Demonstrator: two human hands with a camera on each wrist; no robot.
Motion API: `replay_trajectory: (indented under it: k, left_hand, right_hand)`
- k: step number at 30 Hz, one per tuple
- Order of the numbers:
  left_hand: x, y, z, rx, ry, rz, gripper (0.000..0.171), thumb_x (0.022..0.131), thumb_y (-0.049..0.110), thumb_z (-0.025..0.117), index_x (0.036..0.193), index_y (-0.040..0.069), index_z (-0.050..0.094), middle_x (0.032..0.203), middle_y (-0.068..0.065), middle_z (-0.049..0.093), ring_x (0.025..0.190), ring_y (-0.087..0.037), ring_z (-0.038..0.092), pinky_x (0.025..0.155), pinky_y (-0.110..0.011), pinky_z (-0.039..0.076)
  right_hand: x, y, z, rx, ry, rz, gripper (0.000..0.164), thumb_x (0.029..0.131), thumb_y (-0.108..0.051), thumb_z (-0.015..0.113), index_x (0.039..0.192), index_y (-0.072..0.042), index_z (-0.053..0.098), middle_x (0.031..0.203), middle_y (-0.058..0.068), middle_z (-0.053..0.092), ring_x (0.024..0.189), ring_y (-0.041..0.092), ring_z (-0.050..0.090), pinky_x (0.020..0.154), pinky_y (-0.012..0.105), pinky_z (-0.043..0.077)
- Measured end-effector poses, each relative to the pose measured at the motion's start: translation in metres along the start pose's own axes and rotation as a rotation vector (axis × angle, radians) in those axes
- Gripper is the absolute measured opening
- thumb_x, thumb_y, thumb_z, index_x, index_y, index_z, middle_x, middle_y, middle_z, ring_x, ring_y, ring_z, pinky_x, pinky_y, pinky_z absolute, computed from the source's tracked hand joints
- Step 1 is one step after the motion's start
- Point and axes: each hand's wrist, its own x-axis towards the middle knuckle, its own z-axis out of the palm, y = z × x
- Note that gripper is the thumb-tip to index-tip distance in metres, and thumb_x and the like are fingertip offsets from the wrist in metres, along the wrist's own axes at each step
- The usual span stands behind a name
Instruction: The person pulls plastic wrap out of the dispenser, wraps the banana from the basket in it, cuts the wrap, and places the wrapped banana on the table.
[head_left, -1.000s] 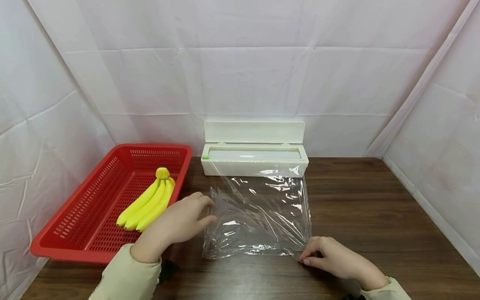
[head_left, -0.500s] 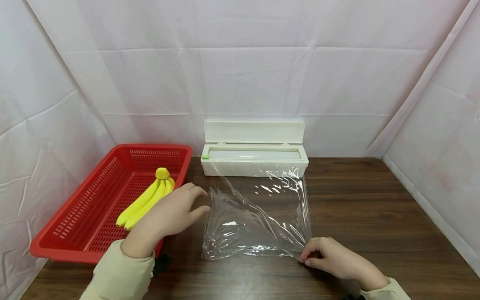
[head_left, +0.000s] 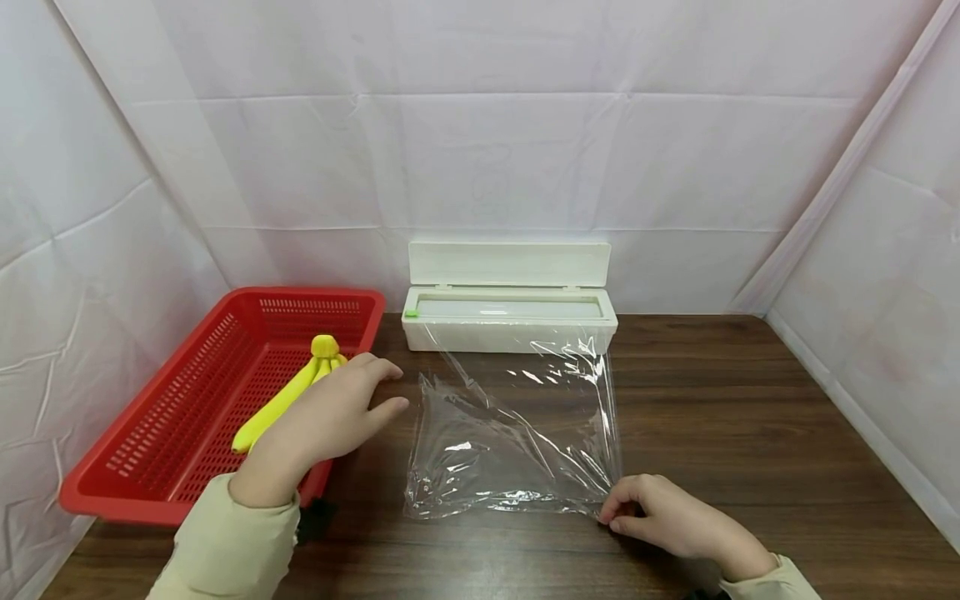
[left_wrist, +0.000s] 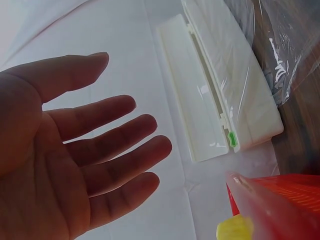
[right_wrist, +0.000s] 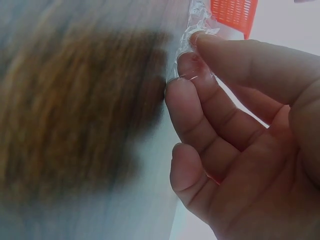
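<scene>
A sheet of clear plastic wrap [head_left: 517, 433] runs from a white wrap dispenser box [head_left: 510, 333] toward the front of the table. My right hand [head_left: 667, 512] pinches its near right corner between thumb and fingertips; in the right wrist view the crinkled film [right_wrist: 200, 22] shows at the fingertips. My left hand [head_left: 333, 417] hovers near the red basket's right rim, fingers spread and holding nothing, as the left wrist view of the palm [left_wrist: 45, 175] confirms. Behind it, a bunch of yellow bananas [head_left: 281, 404] lies in the red basket [head_left: 172, 408], partly hidden by the hand.
The dispenser's lid [head_left: 510, 264] stands raised against the white cloth backdrop [head_left: 495, 167], and a green slider [head_left: 411, 314] sits at its left end. Brown wooden tabletop [head_left: 712, 400] extends right of the film. White cloth walls enclose both sides.
My left hand has drawn back left from the film's left edge toward the basket, covering more of the bananas. The right hand keeps its pinch in place.
</scene>
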Motion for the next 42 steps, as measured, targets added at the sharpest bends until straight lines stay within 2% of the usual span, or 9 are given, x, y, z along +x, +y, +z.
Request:
replay_trajectory:
  k: [10, 18, 28, 42]
  left_hand:
    - [0.002, -0.003, -0.007, 0.003, -0.001, -0.025, 0.039, 0.088, 0.023, 0.065, 0.118, -0.002, 0.059, 0.116, -0.017, 0.060, 0.108, -0.030, 0.058, 0.095, -0.045, 0.047]
    - [0.002, -0.006, -0.012, 0.013, 0.049, 0.003, 0.034, 0.088, 0.021, 0.064, 0.114, -0.002, 0.061, 0.113, -0.017, 0.062, 0.107, -0.030, 0.059, 0.095, -0.046, 0.046]
    - [0.002, -0.012, -0.018, 0.046, 0.031, -0.066, 0.038, 0.090, 0.024, 0.062, 0.119, -0.002, 0.059, 0.118, -0.018, 0.059, 0.111, -0.031, 0.056, 0.094, -0.048, 0.046]
    - [-0.002, -0.023, -0.030, 0.011, 0.012, -0.136, 0.039, 0.090, 0.025, 0.061, 0.120, 0.000, 0.057, 0.120, -0.018, 0.056, 0.109, -0.033, 0.054, 0.093, -0.051, 0.046]
  right_hand:
    - [0.000, 0.000, 0.000, -0.011, -0.001, 0.005, 0.010, 0.085, -0.011, 0.067, 0.087, -0.021, 0.069, 0.087, -0.015, 0.065, 0.084, -0.003, 0.056, 0.069, 0.022, 0.048]
    - [0.001, -0.001, 0.000, -0.018, 0.002, -0.001, 0.009, 0.085, -0.011, 0.067, 0.086, -0.020, 0.070, 0.086, -0.016, 0.065, 0.083, -0.003, 0.056, 0.069, 0.022, 0.048]
    - [0.001, -0.001, 0.000, 0.005, -0.009, 0.018, 0.010, 0.085, -0.010, 0.067, 0.087, -0.020, 0.069, 0.087, -0.016, 0.065, 0.083, -0.003, 0.055, 0.068, 0.022, 0.047]
    - [-0.001, -0.001, 0.000, 0.041, -0.016, 0.025, 0.010, 0.085, -0.009, 0.066, 0.087, -0.018, 0.069, 0.087, -0.014, 0.066, 0.081, -0.005, 0.054, 0.066, 0.021, 0.047]
